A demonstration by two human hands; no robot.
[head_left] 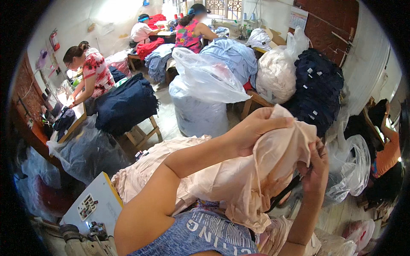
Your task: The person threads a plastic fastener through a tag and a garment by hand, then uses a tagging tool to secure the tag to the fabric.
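Observation:
A pale pink garment [279,155] is stretched between my two hands, raised before my chest. My left hand [256,132] pinches its upper edge between thumb and fingers. At the garment's right side, my right hand [314,162] has its fingers closed on the edge. The cloth hangs in loose folds down toward my lap, and a brownish shade shows inside one fold. Just beyond my left forearm, more pale pink cloth [145,170] lies heaped over the work surface.
A sewing machine [92,243] and a white tabletop [96,202] sit at lower left. Dark blue cloth [126,102] covers a wooden stool. Ahead stand a stuffed clear plastic bag [200,115] and a dark garment stack [316,85]. Co-workers sit at machines; one person [386,145] is at far right.

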